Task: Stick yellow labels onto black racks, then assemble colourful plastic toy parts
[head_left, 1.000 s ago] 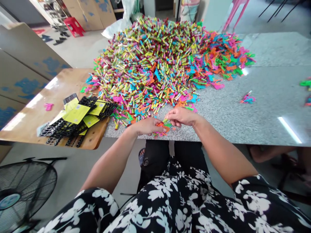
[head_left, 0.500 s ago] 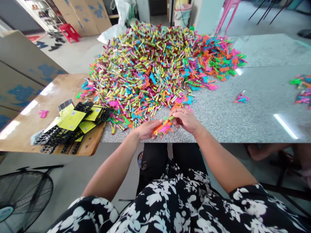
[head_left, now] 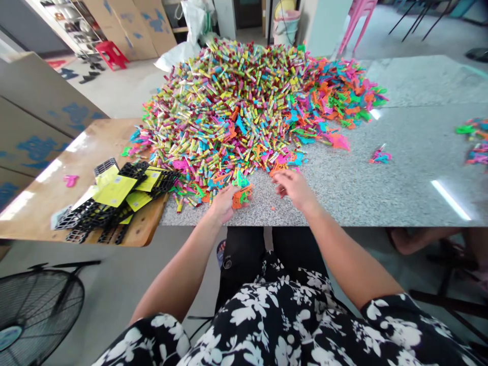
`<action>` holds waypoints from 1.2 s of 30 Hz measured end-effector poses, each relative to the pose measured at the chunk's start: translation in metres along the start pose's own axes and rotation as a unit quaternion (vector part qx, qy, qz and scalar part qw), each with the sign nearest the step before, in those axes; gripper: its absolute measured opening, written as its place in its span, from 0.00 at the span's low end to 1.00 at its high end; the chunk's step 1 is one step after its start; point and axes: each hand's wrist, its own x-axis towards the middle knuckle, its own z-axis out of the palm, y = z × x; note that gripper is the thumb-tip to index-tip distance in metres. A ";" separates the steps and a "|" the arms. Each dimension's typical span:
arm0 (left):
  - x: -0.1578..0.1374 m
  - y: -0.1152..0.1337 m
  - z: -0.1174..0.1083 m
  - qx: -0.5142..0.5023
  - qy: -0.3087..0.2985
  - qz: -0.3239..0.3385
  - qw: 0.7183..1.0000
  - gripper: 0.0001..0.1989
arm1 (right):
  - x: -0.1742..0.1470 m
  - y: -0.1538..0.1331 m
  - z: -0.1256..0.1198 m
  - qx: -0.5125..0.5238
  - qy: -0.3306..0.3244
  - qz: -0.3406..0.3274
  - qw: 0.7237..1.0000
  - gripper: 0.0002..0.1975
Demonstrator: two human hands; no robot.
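Note:
My left hand [head_left: 224, 203] is closed round a few small plastic toy guns [head_left: 241, 197], orange and green, just above the table's front part. Some of them are partly covered by the fingers. My right hand [head_left: 293, 189] hovers to the right, apart from the left, its fingers bent and slightly apart with nothing visible in them. Orange toy guns [head_left: 279, 166] lie just beyond its fingertips. Behind both hands rises a large heap of small tubes [head_left: 224, 101] with yellow wraps and dark red ends. Loose toy guns [head_left: 343, 94] in several colours spread along its right side.
Black plastic racks with yellow cards [head_left: 118, 190] are piled on the wooden board [head_left: 46, 203] at left, near a pink toy gun [head_left: 70, 180]. A small cluster [head_left: 380, 155] lies on the grey speckled tabletop [head_left: 412, 188]. A fan [head_left: 41, 310] stands at lower left.
My right hand has drawn away from the left and no longer holds the tube. The pink piece has left my left hand; green shows there. A blurred orange-pink piece appears at the heap's right edge.

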 end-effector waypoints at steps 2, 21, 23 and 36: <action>0.000 0.001 -0.001 -0.003 0.007 0.012 1.000 0.07 | -0.002 0.006 0.035 -0.176 -0.053 -0.037 0.982 0.07; -0.001 0.010 -0.032 -0.141 0.008 0.025 0.990 0.07 | -0.004 0.002 0.106 -0.531 -0.121 -0.068 0.836 0.07; -0.001 0.009 -0.033 -0.156 0.038 0.037 0.986 0.06 | -0.011 0.003 0.098 -0.457 -0.064 -0.059 0.885 0.04; 0.009 -0.015 0.024 0.041 0.095 0.180 0.978 0.07 | -0.060 0.042 0.134 0.019 0.025 0.007 1.000 0.10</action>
